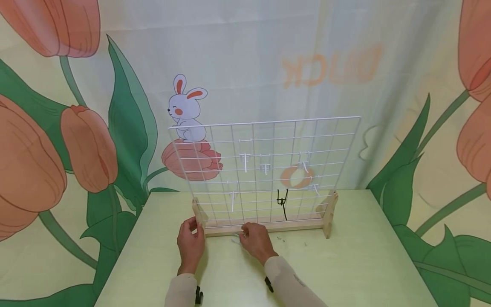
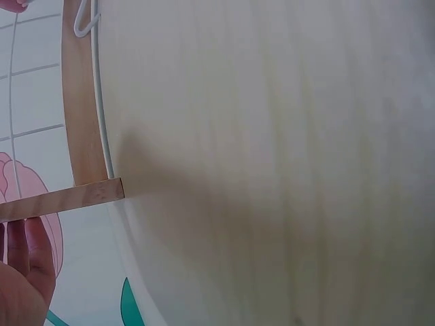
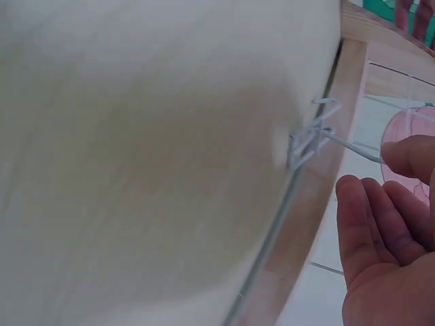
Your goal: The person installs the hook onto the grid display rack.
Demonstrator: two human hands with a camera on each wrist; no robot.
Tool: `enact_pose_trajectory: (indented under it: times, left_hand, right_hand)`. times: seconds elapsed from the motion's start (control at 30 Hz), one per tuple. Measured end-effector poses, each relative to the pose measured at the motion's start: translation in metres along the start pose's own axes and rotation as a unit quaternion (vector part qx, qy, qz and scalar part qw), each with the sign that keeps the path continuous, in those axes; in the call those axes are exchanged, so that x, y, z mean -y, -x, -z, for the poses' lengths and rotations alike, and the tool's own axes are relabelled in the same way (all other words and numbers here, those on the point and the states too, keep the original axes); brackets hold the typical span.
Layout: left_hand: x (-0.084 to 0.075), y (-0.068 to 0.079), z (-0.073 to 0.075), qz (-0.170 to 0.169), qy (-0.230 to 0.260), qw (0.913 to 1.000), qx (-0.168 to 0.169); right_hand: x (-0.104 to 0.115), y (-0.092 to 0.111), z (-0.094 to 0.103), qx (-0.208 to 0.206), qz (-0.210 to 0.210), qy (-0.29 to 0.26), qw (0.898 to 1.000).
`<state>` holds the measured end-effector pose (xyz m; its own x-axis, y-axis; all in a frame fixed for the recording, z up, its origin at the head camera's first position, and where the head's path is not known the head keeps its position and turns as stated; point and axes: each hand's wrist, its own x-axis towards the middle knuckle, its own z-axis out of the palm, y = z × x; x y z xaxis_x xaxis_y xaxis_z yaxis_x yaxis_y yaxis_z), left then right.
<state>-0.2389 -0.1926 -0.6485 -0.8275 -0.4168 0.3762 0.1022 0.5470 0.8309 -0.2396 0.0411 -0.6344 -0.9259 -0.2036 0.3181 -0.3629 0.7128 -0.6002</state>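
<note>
A white wire grid panel (image 1: 253, 170) stands upright in a wooden base (image 1: 295, 225). My left hand (image 1: 190, 243) is at the base's left end, its fingertips touching the outer side of the wooden foot (image 2: 68, 199). In front of the base, my right hand (image 1: 257, 241) pinches the end of a white wire hook (image 3: 316, 141), with the thumb on its prong. The hook's bracket end is just over the tabletop. The right fingers below the thumb are partly spread, and their contact with the prong is hidden.
Several white hooks (image 1: 245, 162) hang on the grid, along with one black hook (image 1: 281, 201). Small bits (image 1: 281, 239) lie on the table (image 1: 345, 264) right of my right hand. A printed curtain (image 1: 245, 64) hangs behind.
</note>
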Motion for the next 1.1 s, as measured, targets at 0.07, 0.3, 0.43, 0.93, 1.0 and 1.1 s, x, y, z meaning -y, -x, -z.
enact_pose_trajectory:
  times: [0.07, 0.3, 0.43, 0.93, 1.0, 1.1]
  left_hand:
    - [0.000, 0.000, 0.000, 0.001, 0.002, 1.0000, 0.000]
    - [-0.003, 0.000, 0.002, 0.008, 0.002, 1.0000, 0.004]
    - [-0.004, 0.000, 0.003, 0.009, 0.007, 0.9999, 0.008]
    - [-0.006, 0.001, 0.002, 0.011, 0.006, 0.9999, 0.007]
    - [-0.006, 0.001, 0.003, 0.008, 0.005, 0.9999, 0.007]
    - [-0.006, 0.001, 0.002, 0.006, 0.007, 0.9999, 0.009]
  right_hand:
    - [-0.002, 0.000, -0.003, 0.001, 0.002, -0.003, 1.000]
    - [-0.009, 0.004, -0.015, 0.017, -0.004, -0.011, 1.000]
    - [-0.011, 0.004, -0.018, 0.015, 0.001, -0.015, 1.000]
    - [-0.009, 0.004, -0.020, 0.025, -0.022, -0.021, 0.999]
    - [-0.008, 0.005, -0.019, 0.020, -0.018, -0.023, 0.999]
    - [-0.007, 0.006, -0.018, 0.010, -0.009, -0.025, 1.000]
